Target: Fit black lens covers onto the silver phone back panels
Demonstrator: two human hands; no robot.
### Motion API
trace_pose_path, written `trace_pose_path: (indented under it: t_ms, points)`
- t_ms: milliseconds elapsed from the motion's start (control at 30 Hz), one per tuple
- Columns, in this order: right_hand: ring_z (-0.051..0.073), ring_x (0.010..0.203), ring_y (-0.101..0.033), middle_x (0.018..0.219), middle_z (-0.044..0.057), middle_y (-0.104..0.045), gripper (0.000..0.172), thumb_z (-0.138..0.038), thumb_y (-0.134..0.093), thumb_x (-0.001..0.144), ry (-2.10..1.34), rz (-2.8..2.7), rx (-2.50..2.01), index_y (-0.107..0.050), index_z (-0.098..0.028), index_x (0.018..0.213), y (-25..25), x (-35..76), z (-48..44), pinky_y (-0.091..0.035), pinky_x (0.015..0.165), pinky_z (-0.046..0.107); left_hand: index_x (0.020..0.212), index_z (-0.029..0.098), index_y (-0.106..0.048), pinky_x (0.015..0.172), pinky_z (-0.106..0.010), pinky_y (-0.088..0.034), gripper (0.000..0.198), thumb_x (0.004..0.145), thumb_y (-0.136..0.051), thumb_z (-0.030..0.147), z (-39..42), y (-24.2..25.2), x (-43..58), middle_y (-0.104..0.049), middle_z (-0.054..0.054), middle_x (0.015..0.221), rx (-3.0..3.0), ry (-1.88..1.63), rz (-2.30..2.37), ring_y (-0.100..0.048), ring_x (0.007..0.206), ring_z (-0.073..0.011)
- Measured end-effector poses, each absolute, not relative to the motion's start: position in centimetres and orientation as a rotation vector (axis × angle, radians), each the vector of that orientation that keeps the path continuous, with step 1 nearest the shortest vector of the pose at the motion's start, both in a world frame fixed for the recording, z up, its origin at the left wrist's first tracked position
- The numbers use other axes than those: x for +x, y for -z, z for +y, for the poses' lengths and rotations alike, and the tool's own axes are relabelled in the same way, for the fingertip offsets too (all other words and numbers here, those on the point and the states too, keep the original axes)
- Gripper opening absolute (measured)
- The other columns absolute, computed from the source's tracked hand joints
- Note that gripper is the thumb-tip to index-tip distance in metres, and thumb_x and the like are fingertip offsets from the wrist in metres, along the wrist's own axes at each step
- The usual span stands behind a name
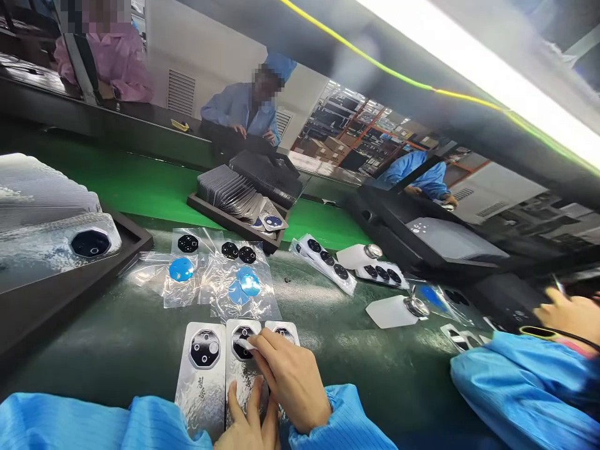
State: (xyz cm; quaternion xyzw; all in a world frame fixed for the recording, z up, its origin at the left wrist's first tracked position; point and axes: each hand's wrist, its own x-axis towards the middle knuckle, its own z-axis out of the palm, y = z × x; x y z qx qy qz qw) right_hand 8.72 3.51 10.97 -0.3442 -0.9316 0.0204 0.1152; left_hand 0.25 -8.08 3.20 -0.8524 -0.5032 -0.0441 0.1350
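Observation:
Three silver phone back covers lie side by side near me: the left cover (202,375), the middle cover (240,369) and a right cover (285,331) mostly hidden. My right hand (288,378) pinches a small pale tab on the round black camera ring (241,342) of the middle cover. My left hand (250,422) presses its fingers flat on the lower part of that middle cover, steadying it. Both my sleeves are blue.
Clear film sheets with blue and black round stickers (237,284) lie beyond the covers. A dark tray (70,275) of covers sits left, another tray of stacked covers (239,200) behind. Sticker strips (328,259) lie right. A co-worker's blue sleeve (525,381) is at right; other people work across the green belt.

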Motion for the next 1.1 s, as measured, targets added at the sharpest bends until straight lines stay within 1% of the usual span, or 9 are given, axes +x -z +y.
trace_pose_path:
  t_ms: [133,200,367,567,733,900,1033,1100]
  points:
    - [0.013,0.067,-0.061,0.076,0.0,-0.063,0.021,-0.014,-0.04,0.098,-0.004,-2.727,-1.002,-0.058,-0.022,0.089,-11.0,8.7,3.4,-0.034,0.055,0.023,0.136,0.028,-0.052,0.089,-0.054,-0.043,0.042,0.095,-0.045,0.026,-8.0,-2.7,0.2,-0.055,-0.011,0.136,-2.478,0.131,-1.491,-0.05,0.122,-0.0317]
    - [0.013,0.067,-0.061,0.076,0.0,-0.063,0.023,-0.015,-0.039,0.099,0.007,-2.732,-1.01,-0.057,-0.022,0.087,-10.9,8.7,3.3,-0.034,0.055,0.024,0.135,0.028,-0.053,0.088,-0.053,-0.043,0.04,0.096,-0.043,0.026,-7.9,-2.3,0.1,-0.055,-0.009,0.136,-2.473,0.165,-1.476,-0.051,0.121,-0.0305]
    - [0.013,0.067,-0.061,0.077,0.0,-0.064,0.023,-0.017,-0.038,0.1,-0.01,-2.735,-1.015,-0.057,-0.022,0.089,-10.8,8.6,3.3,-0.034,0.055,0.024,0.134,0.026,-0.054,0.087,-0.056,-0.042,0.041,0.094,-0.043,0.023,-7.9,-2.0,0.1,-0.049,-0.012,0.141,-2.423,0.186,-1.416,-0.049,0.121,-0.0338]
    - [0.014,0.067,-0.061,0.078,0.0,-0.064,0.022,-0.015,-0.04,0.099,-0.002,-2.727,-1.044,-0.058,-0.022,0.088,-10.7,8.7,3.2,-0.034,0.055,0.025,0.137,0.028,-0.051,0.089,-0.059,-0.04,0.044,0.093,-0.047,0.027,-8.1,-2.0,0.4,-0.048,-0.014,0.141,-2.417,0.117,-1.443,-0.047,0.125,-0.0369]
    - [0.014,0.067,-0.06,0.078,-0.001,-0.063,0.021,-0.016,-0.04,0.099,-0.015,-2.716,-1.036,-0.058,-0.022,0.09,-10.7,8.6,3.2,-0.033,0.055,0.025,0.134,0.03,-0.054,0.089,-0.058,-0.04,0.041,0.094,-0.045,0.027,-8.0,-1.5,0.3,-0.047,-0.011,0.142,-2.392,0.177,-1.408,-0.046,0.123,-0.035]
    - [0.014,0.065,-0.059,0.076,-0.001,-0.062,0.022,-0.014,-0.04,0.099,-0.001,-2.694,-1.034,-0.057,-0.022,0.088,-10.4,8.7,3.2,-0.031,0.054,0.026,0.132,0.034,-0.054,0.089,-0.055,-0.042,0.039,0.096,-0.044,0.027,-8.0,-1.3,0.2,-0.053,-0.006,0.138,-2.439,0.193,-1.443,-0.048,0.123,-0.0313]
    - [0.014,0.066,-0.059,0.077,-0.002,-0.063,0.02,-0.014,-0.04,0.098,-0.034,-2.68,-1.039,-0.058,-0.022,0.091,-10.3,8.7,3.2,-0.03,0.054,0.026,0.134,0.028,-0.054,0.089,-0.055,-0.043,0.039,0.098,-0.041,0.026,-8.1,-1.3,0.3,-0.054,-0.008,0.136,-2.471,0.203,-1.466,-0.047,0.124,-0.0325]
    - [0.014,0.065,-0.059,0.076,-0.002,-0.062,0.02,-0.014,-0.04,0.098,-0.039,-2.674,-1.049,-0.057,-0.022,0.09,-10.3,8.8,3.1,-0.03,0.053,0.026,0.134,0.026,-0.053,0.088,-0.056,-0.043,0.039,0.097,-0.041,0.025,-8.1,-1.3,0.3,-0.054,-0.01,0.136,-2.487,0.199,-1.453,-0.047,0.123,-0.0337]
